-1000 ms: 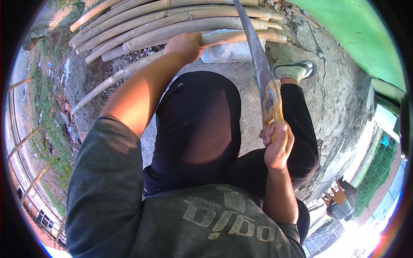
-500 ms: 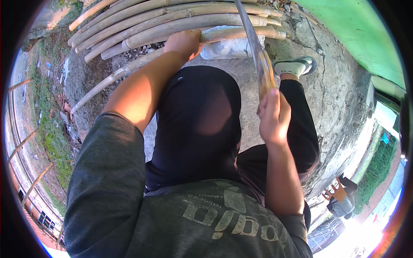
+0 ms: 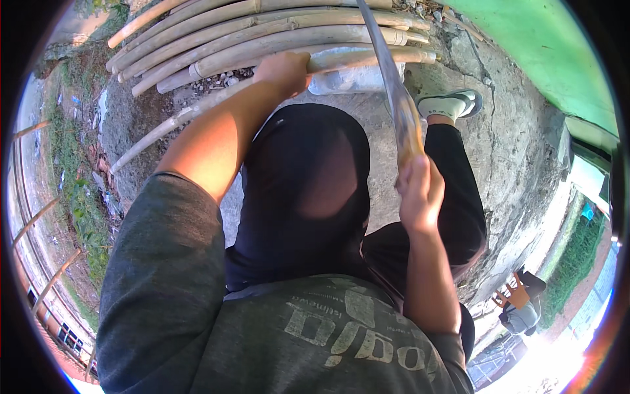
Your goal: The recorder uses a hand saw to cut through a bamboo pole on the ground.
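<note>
Left arm (image 3: 216,144) extended forward and angled inward, passing just outside the raised left knee (image 3: 305,171). Left grip (image 3: 282,72) beyond the knee, back of hand uppermost, fingers curled under. Right forearm (image 3: 430,282) runs forward, nearer the torso; wrist (image 3: 420,226) roughly straight. Right grip (image 3: 421,190) closed, fingers wrapped. Right leg (image 3: 453,171) bent, lower leg pointing forward.

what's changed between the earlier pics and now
The right hand went forward, away from the body, with the saw, then came partway back; the saw's handle, first showing its broad side, is now seen nearly edge-on. Nothing was taken hold of or let go: the left hand still grips the bamboo pole, which lies over the pale block as before.
</note>
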Available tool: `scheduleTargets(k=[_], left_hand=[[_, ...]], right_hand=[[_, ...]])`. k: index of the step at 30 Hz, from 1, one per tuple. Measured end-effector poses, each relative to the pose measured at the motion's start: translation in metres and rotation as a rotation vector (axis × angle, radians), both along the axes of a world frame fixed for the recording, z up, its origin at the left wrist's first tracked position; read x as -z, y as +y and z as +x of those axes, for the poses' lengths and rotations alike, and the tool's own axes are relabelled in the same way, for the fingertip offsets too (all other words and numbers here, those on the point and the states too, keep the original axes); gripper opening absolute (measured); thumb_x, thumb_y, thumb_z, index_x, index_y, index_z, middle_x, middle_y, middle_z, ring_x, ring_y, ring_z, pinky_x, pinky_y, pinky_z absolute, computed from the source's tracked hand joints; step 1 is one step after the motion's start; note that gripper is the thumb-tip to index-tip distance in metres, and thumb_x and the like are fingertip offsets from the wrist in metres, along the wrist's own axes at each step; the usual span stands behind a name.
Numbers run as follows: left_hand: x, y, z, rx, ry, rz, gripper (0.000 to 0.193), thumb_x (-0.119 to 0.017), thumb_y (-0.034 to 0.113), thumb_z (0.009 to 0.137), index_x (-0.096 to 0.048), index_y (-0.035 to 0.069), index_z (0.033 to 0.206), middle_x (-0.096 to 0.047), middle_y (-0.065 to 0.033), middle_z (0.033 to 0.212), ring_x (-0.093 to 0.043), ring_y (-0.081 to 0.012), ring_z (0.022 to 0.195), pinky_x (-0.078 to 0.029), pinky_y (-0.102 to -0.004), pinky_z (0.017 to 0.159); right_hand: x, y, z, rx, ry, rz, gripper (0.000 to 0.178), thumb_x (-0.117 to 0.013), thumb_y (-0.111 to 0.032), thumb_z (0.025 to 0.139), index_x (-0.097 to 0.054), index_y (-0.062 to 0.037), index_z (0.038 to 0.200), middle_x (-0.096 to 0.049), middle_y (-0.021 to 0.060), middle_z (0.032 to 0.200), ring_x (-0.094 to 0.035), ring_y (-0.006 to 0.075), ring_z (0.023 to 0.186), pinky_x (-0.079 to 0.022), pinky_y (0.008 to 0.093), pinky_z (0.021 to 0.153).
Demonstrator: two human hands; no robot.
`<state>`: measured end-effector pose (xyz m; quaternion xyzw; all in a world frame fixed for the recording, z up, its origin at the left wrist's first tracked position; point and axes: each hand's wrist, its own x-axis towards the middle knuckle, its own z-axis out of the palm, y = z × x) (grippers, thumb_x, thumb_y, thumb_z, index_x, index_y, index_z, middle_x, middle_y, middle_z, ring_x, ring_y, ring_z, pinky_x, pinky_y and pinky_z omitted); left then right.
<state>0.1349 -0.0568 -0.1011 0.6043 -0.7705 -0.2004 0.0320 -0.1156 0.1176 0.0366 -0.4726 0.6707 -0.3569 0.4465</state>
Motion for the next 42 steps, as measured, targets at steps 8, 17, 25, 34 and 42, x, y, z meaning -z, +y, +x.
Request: scheduleTargets(k=[8,17,25,34,42], left_hand=[[-0.008,-0.011,0.006,-0.051,-0.018,0.117,0.026,-0.066,0.029,0.087,-0.066,0.008,0.103,-0.072,-0.0169,0.094,-0.069,-0.0386,0.09,-0.055,-0.0508,0.079],[0.002,-0.012,-0.006,-0.012,0.004,0.022,0.027,-0.066,0.029,0.086,-0.067,0.008,0.102,-0.072,-0.0172,0.095,-0.069,-0.038,0.092,-0.055,-0.0499,0.082],[-0.007,-0.009,0.006,-0.014,-0.045,0.119,0.025,-0.059,0.025,0.089,-0.068,0.011,0.107,-0.073,-0.0149,0.101,-0.07,-0.0355,0.094,-0.056,-0.047,0.085],[-0.006,-0.008,-0.011,-0.006,-0.024,0.099,0.029,-0.063,0.029,0.086,-0.068,0.01,0.108,-0.072,-0.0193,0.101,-0.069,-0.0384,0.097,-0.055,-0.0501,0.086],[-0.013,-0.005,0.006,-0.044,-0.01,0.128,0.027,-0.063,0.027,0.087,-0.068,0.009,0.106,-0.072,-0.0182,0.098,-0.069,-0.0382,0.093,-0.055,-0.049,0.082]], right_hand=[[-0.01,0.059,-0.014,-0.105,0.145,-0.101,0.047,-0.038,-0.03,0.106,-0.05,0.0011,0.074,-0.045,0.0027,0.056,-0.041,0.0102,0.049,-0.03,0.0279,0.046],[0.022,-0.027,0.006,-0.128,0.208,-0.087,0.041,-0.045,-0.028,0.106,-0.052,-0.0014,0.076,-0.045,0.0018,0.058,-0.039,0.0105,0.053,-0.033,0.0322,0.049],[-0.027,0.102,-0.016,0.065,-0.053,0.034,0.055,-0.038,-0.048,0.105,-0.057,0.0015,0.091,-0.042,-0.0008,0.06,-0.039,0.0076,0.052,-0.04,0.0237,0.054],[0.041,-0.018,-0.001,0.079,-0.168,-0.052,0.048,-0.042,-0.037,0.108,-0.05,-0.0046,0.074,-0.043,-0.0031,0.06,-0.04,0.0067,0.054,-0.031,0.0265,0.049],[-0.021,0.091,-0.016,0.057,-0.129,0.005,0.051,-0.035,-0.039,0.108,-0.056,0.0003,0.081,-0.045,-0.0017,0.06,-0.042,0.008,0.053,-0.033,0.0255,0.05]])
